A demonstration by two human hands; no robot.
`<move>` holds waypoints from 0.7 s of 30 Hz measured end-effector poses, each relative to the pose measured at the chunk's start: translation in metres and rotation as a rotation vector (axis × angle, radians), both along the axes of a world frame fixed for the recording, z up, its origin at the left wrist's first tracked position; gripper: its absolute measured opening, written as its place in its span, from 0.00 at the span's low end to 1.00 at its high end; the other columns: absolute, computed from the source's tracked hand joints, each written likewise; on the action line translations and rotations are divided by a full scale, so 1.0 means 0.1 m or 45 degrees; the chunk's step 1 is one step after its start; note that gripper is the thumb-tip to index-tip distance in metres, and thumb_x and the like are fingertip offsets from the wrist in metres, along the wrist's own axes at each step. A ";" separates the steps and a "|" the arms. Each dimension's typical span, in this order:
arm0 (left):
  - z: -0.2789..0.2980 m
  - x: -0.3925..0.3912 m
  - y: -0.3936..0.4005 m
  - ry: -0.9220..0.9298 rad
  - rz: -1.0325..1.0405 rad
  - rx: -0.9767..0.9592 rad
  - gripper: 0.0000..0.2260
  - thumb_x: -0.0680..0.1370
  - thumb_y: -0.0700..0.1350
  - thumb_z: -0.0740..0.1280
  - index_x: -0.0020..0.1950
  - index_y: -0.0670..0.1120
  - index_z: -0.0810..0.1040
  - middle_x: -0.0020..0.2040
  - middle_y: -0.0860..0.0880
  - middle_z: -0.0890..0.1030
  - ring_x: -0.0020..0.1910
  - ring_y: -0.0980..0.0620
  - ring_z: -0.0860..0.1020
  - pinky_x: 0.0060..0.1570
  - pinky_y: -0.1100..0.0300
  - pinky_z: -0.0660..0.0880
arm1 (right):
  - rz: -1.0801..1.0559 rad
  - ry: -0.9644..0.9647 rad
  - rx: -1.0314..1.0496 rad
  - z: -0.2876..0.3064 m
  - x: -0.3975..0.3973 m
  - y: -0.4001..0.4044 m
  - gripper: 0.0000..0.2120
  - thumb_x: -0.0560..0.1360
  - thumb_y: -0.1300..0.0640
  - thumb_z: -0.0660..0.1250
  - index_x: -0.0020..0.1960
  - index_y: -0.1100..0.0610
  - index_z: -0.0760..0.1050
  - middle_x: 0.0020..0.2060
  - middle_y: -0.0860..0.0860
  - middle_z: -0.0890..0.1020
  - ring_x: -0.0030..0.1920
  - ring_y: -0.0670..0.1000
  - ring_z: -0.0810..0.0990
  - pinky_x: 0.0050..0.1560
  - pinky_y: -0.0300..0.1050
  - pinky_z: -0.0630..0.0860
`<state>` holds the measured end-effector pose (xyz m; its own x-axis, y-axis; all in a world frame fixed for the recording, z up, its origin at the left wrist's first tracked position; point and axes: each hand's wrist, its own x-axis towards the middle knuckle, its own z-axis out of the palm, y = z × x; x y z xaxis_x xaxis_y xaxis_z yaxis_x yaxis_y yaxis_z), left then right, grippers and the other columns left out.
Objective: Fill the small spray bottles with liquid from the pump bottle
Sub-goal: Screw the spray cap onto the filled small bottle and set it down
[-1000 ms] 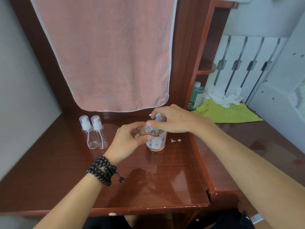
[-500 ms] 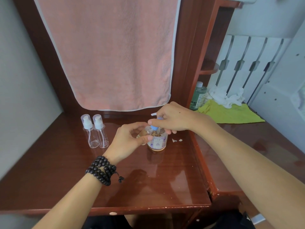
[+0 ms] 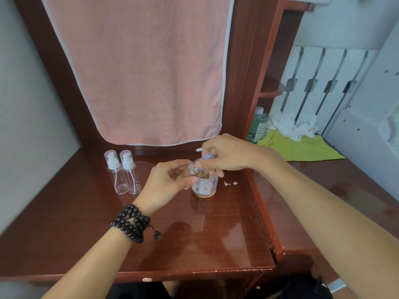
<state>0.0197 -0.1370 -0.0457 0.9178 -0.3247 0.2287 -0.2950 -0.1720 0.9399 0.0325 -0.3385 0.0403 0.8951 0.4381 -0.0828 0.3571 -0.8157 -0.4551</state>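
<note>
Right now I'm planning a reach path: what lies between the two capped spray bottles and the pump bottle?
In the head view, only the left hand lies between the spray bottles and pump bottle; otherwise bare desk.

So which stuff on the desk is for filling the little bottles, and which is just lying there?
For the job:
- pump bottle, with both hands at its top
- two small spray bottles, standing capped
- left hand
- right hand

Just lying about:
- pink towel
- green bottle
- yellow-green cloth
- white rags
- white scraps
</note>
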 end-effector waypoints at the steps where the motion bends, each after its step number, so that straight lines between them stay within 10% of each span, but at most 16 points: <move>1: 0.00 0.00 0.00 -0.009 0.004 0.012 0.15 0.70 0.45 0.77 0.56 0.50 0.83 0.46 0.52 0.86 0.46 0.54 0.84 0.49 0.52 0.81 | -0.028 -0.014 -0.070 0.01 -0.01 0.02 0.20 0.80 0.42 0.66 0.42 0.59 0.78 0.28 0.48 0.84 0.29 0.47 0.83 0.39 0.42 0.79; 5: -0.01 0.00 -0.02 -0.067 -0.006 0.057 0.17 0.70 0.48 0.77 0.58 0.52 0.82 0.49 0.53 0.86 0.46 0.56 0.83 0.53 0.50 0.80 | -0.184 -0.176 -0.131 -0.07 0.00 0.11 0.32 0.82 0.37 0.58 0.35 0.64 0.76 0.28 0.57 0.80 0.27 0.54 0.77 0.33 0.50 0.77; 16: 0.01 0.03 0.02 -0.041 -0.013 0.033 0.14 0.71 0.45 0.77 0.56 0.50 0.83 0.43 0.48 0.86 0.37 0.54 0.80 0.44 0.59 0.79 | -0.027 0.134 0.189 0.00 -0.04 -0.05 0.10 0.76 0.63 0.66 0.56 0.54 0.73 0.41 0.49 0.87 0.35 0.47 0.83 0.47 0.46 0.79; 21: 0.00 0.01 0.00 -0.045 -0.030 0.026 0.13 0.71 0.44 0.77 0.55 0.50 0.84 0.42 0.46 0.85 0.37 0.53 0.79 0.46 0.54 0.80 | -0.018 0.137 0.120 0.01 -0.05 -0.07 0.05 0.81 0.55 0.67 0.55 0.55 0.76 0.33 0.43 0.86 0.38 0.47 0.86 0.48 0.41 0.79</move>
